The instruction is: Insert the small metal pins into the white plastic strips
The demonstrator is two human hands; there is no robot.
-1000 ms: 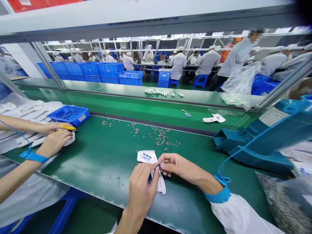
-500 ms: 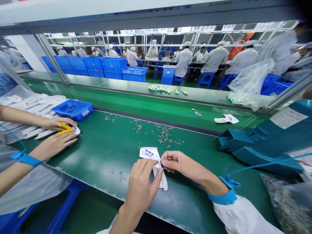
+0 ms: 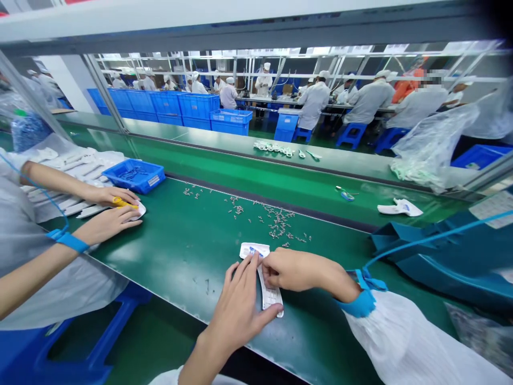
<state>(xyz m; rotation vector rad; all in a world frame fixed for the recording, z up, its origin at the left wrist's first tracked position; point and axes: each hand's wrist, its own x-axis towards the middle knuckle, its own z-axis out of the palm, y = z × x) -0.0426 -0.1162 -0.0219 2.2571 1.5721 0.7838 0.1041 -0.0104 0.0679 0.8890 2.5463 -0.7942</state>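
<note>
A white, curved, handle-shaped plastic shell [image 3: 271, 297] with a blue mark on its wide end lies on the green bench. My left hand [image 3: 236, 305] rests across it with fingers stretched and spread, the index finger by the wide end and the thumb on the narrow end. Over the middle of the shell, my right hand [image 3: 290, 270] is closed with curled fingers pointing down; its fingertips and anything in them are hidden. Small metal parts [image 3: 280, 222] are scattered just beyond both hands.
At left, a co-worker's hands [image 3: 110, 214] hold a yellow-handled tool [image 3: 124, 203] over another white piece. A blue tray [image 3: 138, 179] and a pile of white shells [image 3: 86, 166] are there too. Teal bins [image 3: 425, 251] stand right; a white shell [image 3: 401, 207] lies on the green strip behind.
My right hand has turned over and come down onto the shell, hiding the fingertips. My left hand's fingers have straightened and spread. The view has shifted a little left.
</note>
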